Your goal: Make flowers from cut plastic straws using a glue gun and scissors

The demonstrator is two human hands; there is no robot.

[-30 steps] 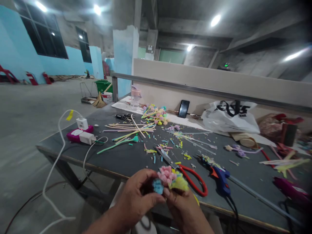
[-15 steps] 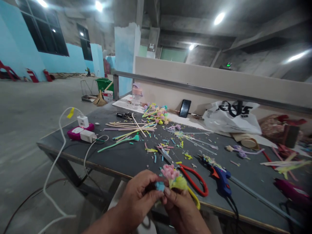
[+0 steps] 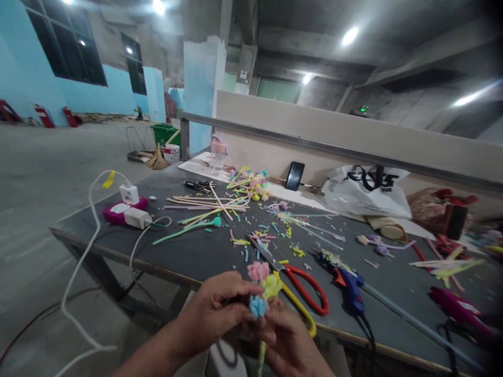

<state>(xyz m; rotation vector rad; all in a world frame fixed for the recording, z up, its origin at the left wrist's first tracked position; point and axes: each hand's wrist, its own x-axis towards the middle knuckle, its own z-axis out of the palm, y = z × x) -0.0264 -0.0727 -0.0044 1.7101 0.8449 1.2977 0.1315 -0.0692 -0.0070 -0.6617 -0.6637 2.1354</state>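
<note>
Near the front edge of the dark table, my left hand (image 3: pixel 220 309) pinches a small blue flower (image 3: pixel 258 307) from the left. My right hand (image 3: pixel 285 332) is closed around the base of the cluster, where a pale green stem (image 3: pixel 261 356) hangs down. A pink flower (image 3: pixel 258 271) and a yellow flower (image 3: pixel 272 285) stand above the blue one. Just behind my hands lie scissors (image 3: pixel 304 285) with red and yellow handles, blades slightly apart. To their right is a blue glue gun (image 3: pixel 351 290).
Cut scraps and pastel sticks (image 3: pixel 208 204) cover the table (image 3: pixel 181 259). A flower pile (image 3: pixel 249 183), bottle (image 3: pixel 218 154), phone (image 3: pixel 294 175) and white bag (image 3: pixel 367 191) stand at the back. A power strip (image 3: pixel 124 212) with a white cable sits left, a purple tool (image 3: pixel 461 314) right.
The flower cluster has turned and shifted slightly left in my hands. The blue flower now shows more fully, and the stem has come into sight below. The view has moved slightly.
</note>
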